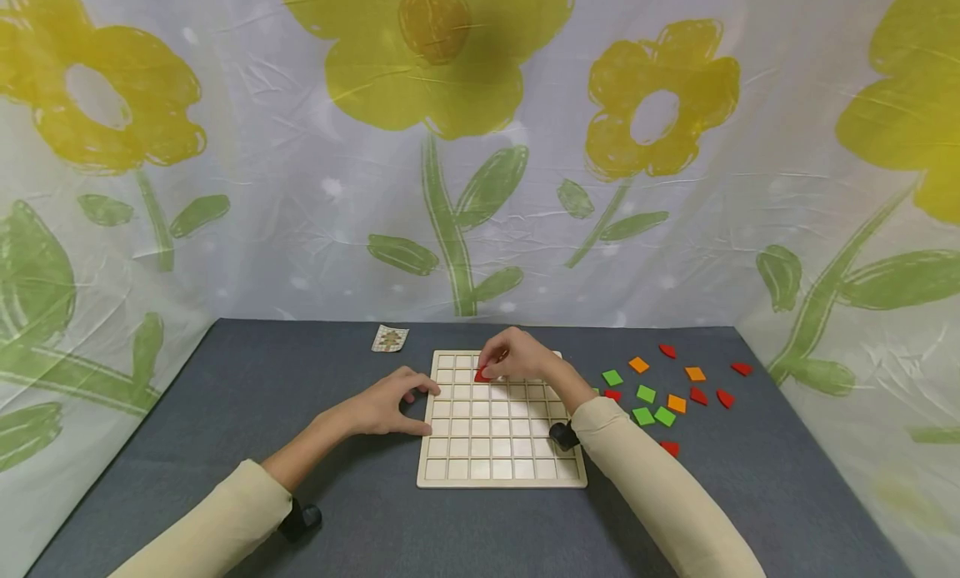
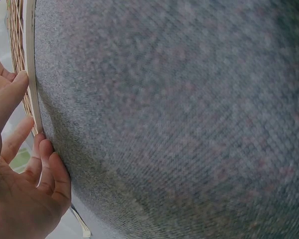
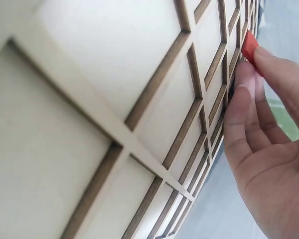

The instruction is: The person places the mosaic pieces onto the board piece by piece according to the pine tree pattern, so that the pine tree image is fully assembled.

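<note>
A pale wooden grid board [image 1: 501, 483] with square recesses lies on the dark table. Over its upper rows my right hand [image 1: 519, 355] pinches a red tile [image 1: 482, 376] between thumb and fingers. The right wrist view shows the red tile [image 3: 250, 46] tilted close to the grid, at the fingertips. At the board's left edge rests my left hand [image 1: 386, 405], thumb and fingers spread and touching the rim. In the left wrist view, the fingertips of the left hand [image 2: 27, 189] meet the board's side [image 2: 32, 74].
Right of the board lie scattered green tiles [image 1: 646, 394], orange tiles [image 1: 677, 404] and red curved-edge tiles [image 1: 725, 398]. A small patterned card [image 1: 390, 339] lies behind the board on the left. A flower-printed curtain [image 1: 330, 228] surrounds the grey table [image 1: 360, 528].
</note>
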`<state>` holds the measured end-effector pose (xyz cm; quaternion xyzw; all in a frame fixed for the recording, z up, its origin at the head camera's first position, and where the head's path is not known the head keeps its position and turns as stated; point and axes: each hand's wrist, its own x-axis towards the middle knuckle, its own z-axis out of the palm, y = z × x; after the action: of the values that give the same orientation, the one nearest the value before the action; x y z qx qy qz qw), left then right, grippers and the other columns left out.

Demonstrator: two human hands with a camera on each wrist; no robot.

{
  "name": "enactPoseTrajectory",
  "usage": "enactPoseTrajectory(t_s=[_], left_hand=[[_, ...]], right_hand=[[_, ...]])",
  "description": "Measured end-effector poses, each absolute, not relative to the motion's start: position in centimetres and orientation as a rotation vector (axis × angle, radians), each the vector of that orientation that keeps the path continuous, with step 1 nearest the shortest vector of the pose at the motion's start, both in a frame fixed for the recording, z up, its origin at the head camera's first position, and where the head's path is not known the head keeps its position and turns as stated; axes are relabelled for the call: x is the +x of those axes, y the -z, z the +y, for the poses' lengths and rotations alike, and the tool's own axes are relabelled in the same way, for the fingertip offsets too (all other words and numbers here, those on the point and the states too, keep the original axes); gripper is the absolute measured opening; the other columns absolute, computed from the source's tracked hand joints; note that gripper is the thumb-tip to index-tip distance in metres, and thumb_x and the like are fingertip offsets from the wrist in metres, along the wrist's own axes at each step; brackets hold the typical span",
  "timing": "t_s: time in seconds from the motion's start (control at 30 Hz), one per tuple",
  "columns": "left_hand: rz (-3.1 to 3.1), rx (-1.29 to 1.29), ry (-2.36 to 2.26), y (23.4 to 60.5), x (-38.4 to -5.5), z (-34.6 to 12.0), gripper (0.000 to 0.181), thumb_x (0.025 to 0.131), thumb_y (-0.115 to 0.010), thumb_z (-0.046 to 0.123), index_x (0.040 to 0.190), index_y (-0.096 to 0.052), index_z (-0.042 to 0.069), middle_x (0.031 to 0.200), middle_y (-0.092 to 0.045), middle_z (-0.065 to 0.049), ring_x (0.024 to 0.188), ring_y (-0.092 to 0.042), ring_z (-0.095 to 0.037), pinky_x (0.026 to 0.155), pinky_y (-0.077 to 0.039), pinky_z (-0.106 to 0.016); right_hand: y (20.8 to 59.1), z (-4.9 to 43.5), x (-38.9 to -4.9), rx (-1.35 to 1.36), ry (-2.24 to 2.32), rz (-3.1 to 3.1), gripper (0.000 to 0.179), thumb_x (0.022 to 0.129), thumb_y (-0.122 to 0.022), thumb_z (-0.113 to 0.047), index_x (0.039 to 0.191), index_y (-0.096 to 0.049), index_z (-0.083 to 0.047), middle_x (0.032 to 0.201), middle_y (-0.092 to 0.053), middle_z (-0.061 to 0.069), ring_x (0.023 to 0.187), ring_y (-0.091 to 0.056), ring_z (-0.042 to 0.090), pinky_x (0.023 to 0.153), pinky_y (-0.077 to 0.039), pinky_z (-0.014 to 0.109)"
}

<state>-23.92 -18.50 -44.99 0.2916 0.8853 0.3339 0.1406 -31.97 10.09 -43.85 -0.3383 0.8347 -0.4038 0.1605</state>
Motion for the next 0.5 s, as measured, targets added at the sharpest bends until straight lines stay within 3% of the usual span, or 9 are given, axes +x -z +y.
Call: enactPoseTrajectory(t_s=[0.5], left_hand=[[2.558, 0.847, -0.965, 45.12, -23.99, -18.48, 0.054, 0.087, -0.085, 0.027, 0.133, -0.061, 0.008, 0.124, -0.049, -0.012, 0.103, -0.053, -0.027, 0.088, -0.046, -0.047]], right_hand=[[43.82, 9.94, -32.00, -0.959, 1.082, 2.441, 0.004, 0.092, -0.076, -0.002, 0.096, -0.077, -0.002, 0.082, -0.070, 0.005, 0.070, -0.066, 0.023, 0.065, -0.053, 0.032]])
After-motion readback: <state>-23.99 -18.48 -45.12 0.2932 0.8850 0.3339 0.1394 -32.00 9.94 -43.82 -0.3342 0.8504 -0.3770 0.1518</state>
